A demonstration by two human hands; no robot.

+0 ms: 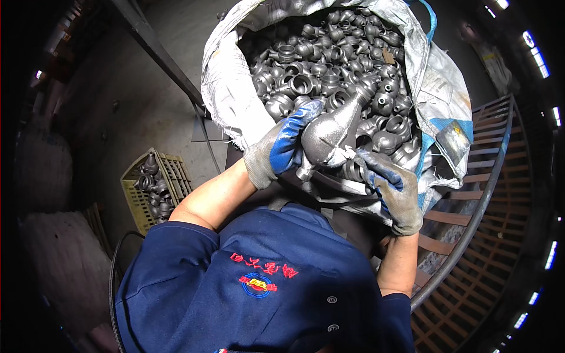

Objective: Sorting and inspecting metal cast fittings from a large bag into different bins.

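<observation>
Both hands wear grey gloves with blue-coated palms. My left hand is closed round the side of a bulb-shaped grey metal casting. The casting tilts over the near rim of the bag, its narrow neck pointing up and right. My right hand is just right of the casting's lower end, fingers curled and pressed together. Whatever they hold is hidden by the glove. A rough whitish patch shows on the casting near those fingertips. Several similar castings fill the bag beyond.
The big white woven bag has a folded rim and blue straps. A yellow plastic crate with smaller castings stands on the floor at left. To the right curves a slatted metal rack. A dark metal post slants at upper left.
</observation>
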